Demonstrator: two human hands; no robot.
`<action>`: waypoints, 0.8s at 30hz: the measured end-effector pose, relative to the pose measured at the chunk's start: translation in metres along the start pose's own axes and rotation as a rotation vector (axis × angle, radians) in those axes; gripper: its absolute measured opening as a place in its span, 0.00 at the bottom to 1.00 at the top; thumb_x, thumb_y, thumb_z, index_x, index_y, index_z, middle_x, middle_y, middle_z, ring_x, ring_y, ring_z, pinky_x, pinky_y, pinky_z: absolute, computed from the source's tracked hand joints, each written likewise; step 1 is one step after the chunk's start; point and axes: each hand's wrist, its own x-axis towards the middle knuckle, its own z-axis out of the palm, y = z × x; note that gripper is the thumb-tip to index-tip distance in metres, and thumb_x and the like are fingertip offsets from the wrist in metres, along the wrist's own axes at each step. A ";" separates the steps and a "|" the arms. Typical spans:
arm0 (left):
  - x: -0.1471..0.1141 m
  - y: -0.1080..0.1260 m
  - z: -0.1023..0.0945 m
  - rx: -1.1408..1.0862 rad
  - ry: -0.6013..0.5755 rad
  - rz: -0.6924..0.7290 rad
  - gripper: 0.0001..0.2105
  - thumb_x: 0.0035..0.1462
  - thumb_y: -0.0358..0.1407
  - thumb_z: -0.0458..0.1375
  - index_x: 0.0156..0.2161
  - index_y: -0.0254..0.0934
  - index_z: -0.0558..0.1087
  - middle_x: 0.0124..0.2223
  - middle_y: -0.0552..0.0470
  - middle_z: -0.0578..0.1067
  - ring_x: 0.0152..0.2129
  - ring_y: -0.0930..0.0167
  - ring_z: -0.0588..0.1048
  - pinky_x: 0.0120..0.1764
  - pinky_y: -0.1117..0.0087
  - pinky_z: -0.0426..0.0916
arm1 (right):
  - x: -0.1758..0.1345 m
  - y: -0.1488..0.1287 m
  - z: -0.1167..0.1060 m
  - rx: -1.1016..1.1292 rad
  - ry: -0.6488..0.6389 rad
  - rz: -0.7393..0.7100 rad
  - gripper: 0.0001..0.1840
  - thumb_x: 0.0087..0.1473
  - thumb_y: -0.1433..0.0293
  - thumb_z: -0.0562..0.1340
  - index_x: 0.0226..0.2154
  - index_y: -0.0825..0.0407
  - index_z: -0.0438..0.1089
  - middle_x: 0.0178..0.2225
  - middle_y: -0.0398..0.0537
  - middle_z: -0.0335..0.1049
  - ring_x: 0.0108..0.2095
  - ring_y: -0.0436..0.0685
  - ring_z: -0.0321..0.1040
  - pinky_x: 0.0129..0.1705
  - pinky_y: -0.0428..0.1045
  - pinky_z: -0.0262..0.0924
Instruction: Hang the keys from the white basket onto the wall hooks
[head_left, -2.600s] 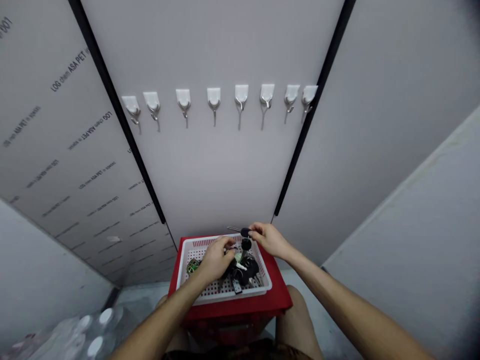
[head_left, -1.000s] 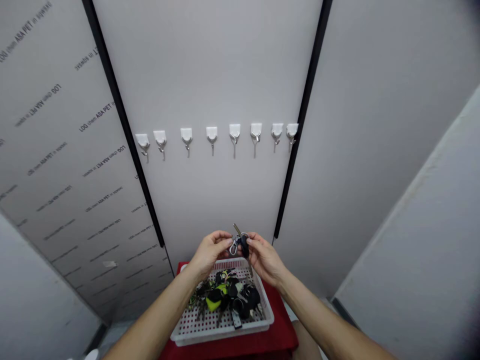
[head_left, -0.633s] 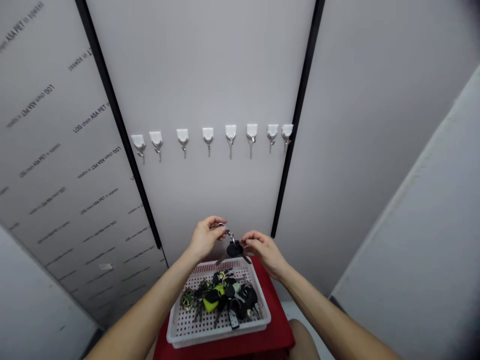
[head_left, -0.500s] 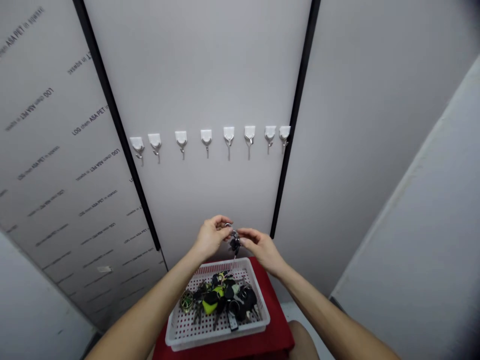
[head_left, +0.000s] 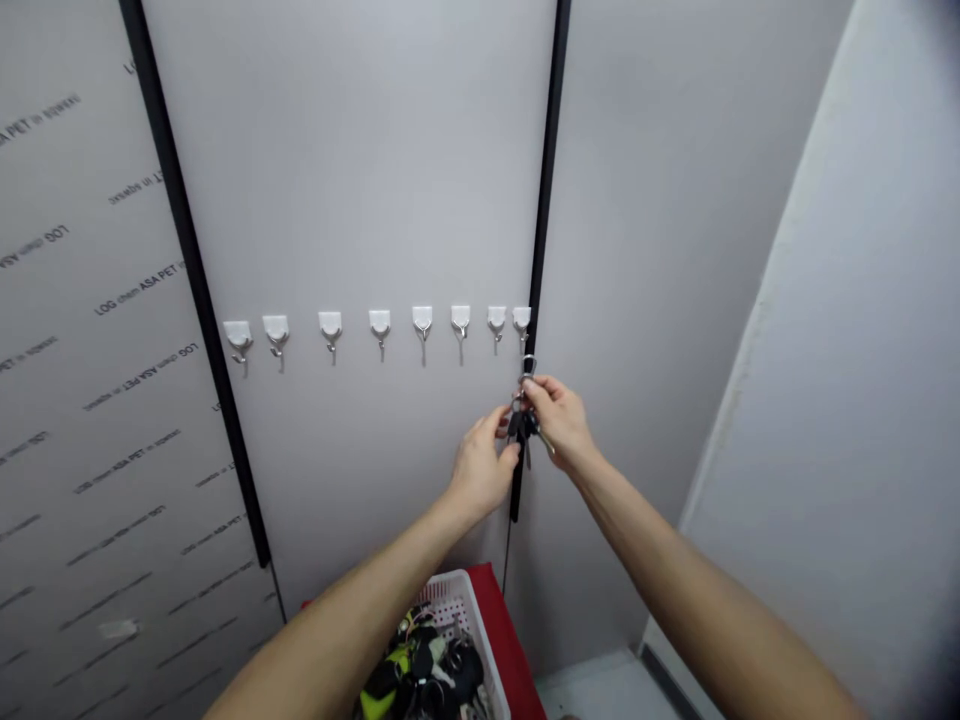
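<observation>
My right hand (head_left: 561,422) pinches a bunch of keys (head_left: 516,424) near its top, and a metal key ring (head_left: 529,365) stands up above the fingertips. Dark key heads and metal blades dangle below. My left hand (head_left: 480,468) is at the left side of the bunch, thumb and fingers apart; whether the fingertips touch the keys I cannot tell. Just above the ring is the rightmost white wall hook (head_left: 522,318), beside a black vertical strip (head_left: 547,190). The hook and ring look close, but apart.
A row of several white hooks with metal prongs, such as this one (head_left: 380,322), runs along the grey panel (head_left: 337,180). Below, a white plastic basket (head_left: 487,640) holds many keys and fobs (head_left: 424,655) on a red surface (head_left: 510,640). A pale wall (head_left: 840,400) rises at right.
Both hands have moved from above the basket up and right with the keys, to just below the rightmost hook. My left hand has opened from its pinch. The view has shifted too.
</observation>
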 end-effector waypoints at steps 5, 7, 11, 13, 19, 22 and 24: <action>0.026 0.017 0.004 0.181 -0.023 0.083 0.22 0.41 0.28 0.49 0.46 0.34 0.56 0.42 0.47 0.64 0.37 0.70 0.63 0.41 0.67 0.58 | 0.039 -0.013 -0.001 0.068 0.034 0.052 0.08 0.34 0.68 0.57 0.18 0.57 0.59 0.15 0.38 0.60 0.14 0.41 0.52 0.16 0.39 0.48; 0.030 0.019 0.003 0.231 -0.047 0.074 0.21 0.41 0.28 0.49 0.45 0.33 0.57 0.41 0.46 0.64 0.38 0.70 0.63 0.41 0.67 0.57 | 0.046 -0.012 0.000 0.086 0.016 0.091 0.08 0.35 0.68 0.57 0.17 0.57 0.59 0.13 0.38 0.59 0.13 0.41 0.52 0.16 0.38 0.47; 0.029 0.014 0.000 0.291 -0.063 0.050 0.20 0.41 0.28 0.49 0.44 0.33 0.59 0.42 0.46 0.64 0.38 0.70 0.62 0.42 0.68 0.57 | 0.049 -0.005 0.002 0.105 0.010 0.154 0.08 0.35 0.68 0.57 0.16 0.57 0.58 0.11 0.38 0.57 0.13 0.41 0.51 0.14 0.38 0.46; 0.025 0.008 -0.003 0.305 -0.071 0.033 0.20 0.41 0.28 0.49 0.44 0.33 0.59 0.42 0.47 0.64 0.38 0.70 0.63 0.42 0.68 0.57 | 0.048 -0.001 0.002 0.076 0.012 0.167 0.08 0.36 0.69 0.56 0.16 0.57 0.59 0.12 0.38 0.58 0.13 0.41 0.52 0.14 0.39 0.46; -0.005 -0.028 -0.015 0.263 -0.073 -0.093 0.17 0.42 0.29 0.50 0.42 0.34 0.61 0.40 0.47 0.65 0.36 0.71 0.64 0.39 0.68 0.60 | 0.033 0.016 -0.007 -0.245 0.084 0.044 0.09 0.36 0.69 0.55 0.25 0.57 0.63 0.22 0.44 0.63 0.20 0.45 0.58 0.20 0.42 0.54; -0.041 -0.059 -0.022 0.214 -0.072 -0.196 0.16 0.42 0.29 0.50 0.41 0.35 0.61 0.40 0.48 0.65 0.35 0.72 0.65 0.37 0.69 0.61 | 0.009 0.034 -0.017 -0.527 0.088 -0.148 0.14 0.33 0.71 0.57 0.30 0.56 0.64 0.28 0.46 0.64 0.27 0.48 0.60 0.29 0.46 0.55; -0.071 -0.080 -0.026 0.216 -0.090 -0.269 0.16 0.42 0.29 0.50 0.40 0.35 0.61 0.39 0.49 0.66 0.35 0.72 0.65 0.37 0.69 0.61 | -0.019 0.053 -0.022 -0.700 0.008 -0.216 0.15 0.33 0.72 0.57 0.31 0.56 0.64 0.30 0.47 0.64 0.29 0.50 0.60 0.31 0.47 0.55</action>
